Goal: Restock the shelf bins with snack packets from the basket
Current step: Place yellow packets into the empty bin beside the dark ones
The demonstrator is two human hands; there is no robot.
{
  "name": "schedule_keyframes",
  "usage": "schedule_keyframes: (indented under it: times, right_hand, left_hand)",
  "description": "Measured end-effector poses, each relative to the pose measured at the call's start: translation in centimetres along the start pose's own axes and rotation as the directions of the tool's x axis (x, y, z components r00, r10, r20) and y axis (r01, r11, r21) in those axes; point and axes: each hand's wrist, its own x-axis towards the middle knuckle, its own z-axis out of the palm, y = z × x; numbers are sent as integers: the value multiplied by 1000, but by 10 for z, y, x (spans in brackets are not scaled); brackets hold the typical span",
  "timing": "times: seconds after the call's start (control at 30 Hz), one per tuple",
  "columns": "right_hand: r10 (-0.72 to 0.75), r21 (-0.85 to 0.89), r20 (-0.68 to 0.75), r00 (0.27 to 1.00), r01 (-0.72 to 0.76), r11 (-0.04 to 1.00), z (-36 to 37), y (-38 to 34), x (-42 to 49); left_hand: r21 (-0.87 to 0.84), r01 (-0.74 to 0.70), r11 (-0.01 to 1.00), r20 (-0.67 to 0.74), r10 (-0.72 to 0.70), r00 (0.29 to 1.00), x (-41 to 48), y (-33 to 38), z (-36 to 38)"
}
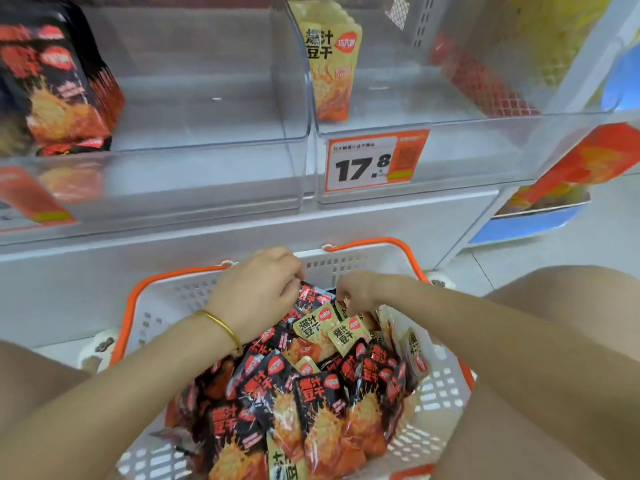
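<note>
Forearms come in from both lower corners and meet over the far end of a white basket (pixel 156 306) with orange handles (pixel 374 242); the basket sits on the floor below the shelf, between the person's bare knees. The left hand (pixel 256 292) is turned knuckles-up with the wrist bent down, a gold bangle (pixel 225 329) round the wrist; its fingers (pixel 294 271) are curled together over the top edge of a black packet (pixel 309 295), and their tips are hidden behind it. The right hand (pixel 358 294) is close beside it, palm facing down and inward; its fingers (pixel 349 301) are bunched against the thumb, pinching the top of a yellow packet (pixel 341 311). Both packets are still in the basket, on a loose heap of snack packets (pixel 311 403), mostly black and red with a few yellow ones among them.

Above, two clear shelf bins stand side by side; the left bin (pixel 207 168) has a stack of black packets (pixel 55 84) against its left side; the right bin (pixel 485 150) has one upright yellow pouch (pixel 327 64) against its left wall, and an orange price tag (pixel 375 161) reading 17.8 on its front.
</note>
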Motion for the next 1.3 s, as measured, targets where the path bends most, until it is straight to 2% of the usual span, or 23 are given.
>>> schedule_keyframes:
  times: [0.17, 0.3, 0.43, 0.53, 0.63, 0.7, 0.77, 0.87, 1.0, 1.07, 1.13, 1.2, 1.24, 1.3]
  right_hand:
    - [-11, -235, 53, 999, 24, 972, 53, 15, 31]
    - [-63, -239, 62, 996, 76, 968, 49, 13, 33]
    - [-181, -101, 74, 981, 188, 977, 6, 14, 21]
    - [-253, -25, -31, 967, 253, 967, -33, 5, -12]
    - [-295, 197, -139, 945, 319, 927, -62, -2, -53]
    - [-295, 330, -218, 930, 355, 875, -69, -3, -75]
    - [-279, 446, -320, 905, 404, 799, -75, -3, -97]
    - [-230, 628, -424, 876, 467, 622, -84, 3, -125]
    - [-221, 632, -510, 831, 537, 559, -103, 5, -153]
    - [-158, 644, -597, 787, 587, 491, -125, 7, -167]
    - [-44, 643, -688, 725, 636, 427, -156, 17, -177]
    - [71, 633, -745, 663, 669, 389, -191, 30, -179]
    - [120, 631, -757, 642, 671, 389, -206, 35, -174]
    - [193, 655, -735, 650, 609, 446, -227, 38, -155]
  left_hand:
    - [-13, 14, 1000, 15, -14, 1000, 1, -10, 9]
    - [-7, 12, 1000, 47, -12, 999, 1, -13, 14]
    - [-30, 58, 998, 104, -55, 993, 2, -13, 17]
    - [-85, 103, 991, 193, -85, 978, 4, -9, 19]
    - [-269, 174, 947, 237, -110, 965, 5, -2, 17]
    - [-353, 170, 920, 160, -119, 980, 5, 6, 10]
    - [-341, 134, 930, 37, -129, 991, 6, 13, -5]
    - [-441, 87, 893, -94, -142, 985, 8, 28, -39]
    - [-617, -9, 787, -201, -146, 969, 17, 49, -89]
    - [-655, -104, 748, -320, -150, 935, 30, 56, -109]
    - [-559, -196, 806, -503, -142, 852, 44, 59, -127]
    - [-357, -180, 917, -607, -81, 790, 56, 55, -137]
    - [-245, -148, 958, -615, -36, 788, 62, 52, -138]
    - [-95, -91, 991, -574, 20, 818, 72, 46, -136]
